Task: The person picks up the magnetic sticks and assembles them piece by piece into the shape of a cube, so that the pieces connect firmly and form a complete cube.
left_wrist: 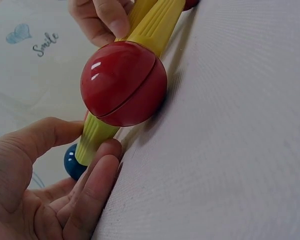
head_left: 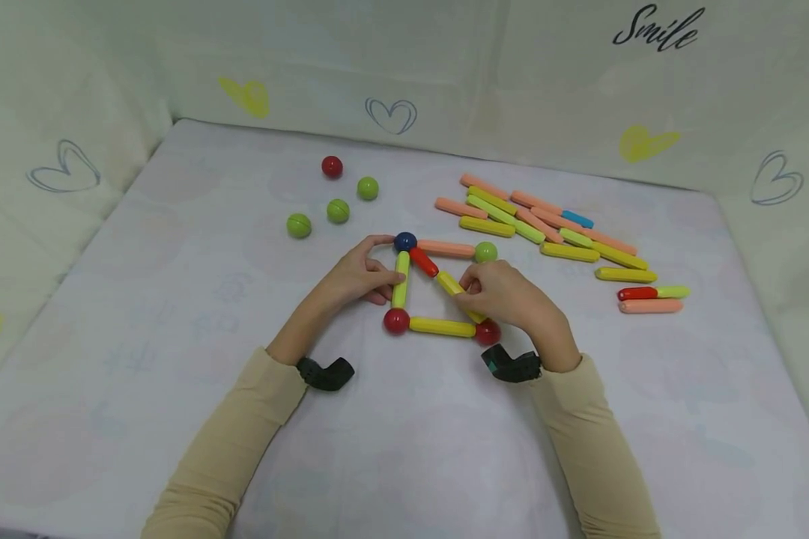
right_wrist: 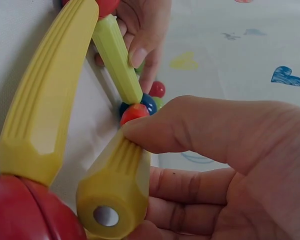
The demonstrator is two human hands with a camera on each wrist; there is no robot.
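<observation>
Right hand [head_left: 508, 292] pinching yellow rod [head_left: 450, 284], end to end with short red rod [head_left: 424, 262]. Left hand [head_left: 357, 275] gripping lime rod [head_left: 400, 293] between blue ball [head_left: 405, 242] and left red ball [head_left: 396, 321]. Only right wrist view shows silver disc [right_wrist: 106, 216] on yellow rod's near end, beside right red ball [head_left: 488, 332]; from head, right hand partly covers that rod. Beyond: salmon rod [head_left: 446, 248] touching green ball [head_left: 486, 251]; loose balls [head_left: 338, 211] upper left, loose rods [head_left: 491, 227] upper right on tabletop [head_left: 391, 449].
</observation>
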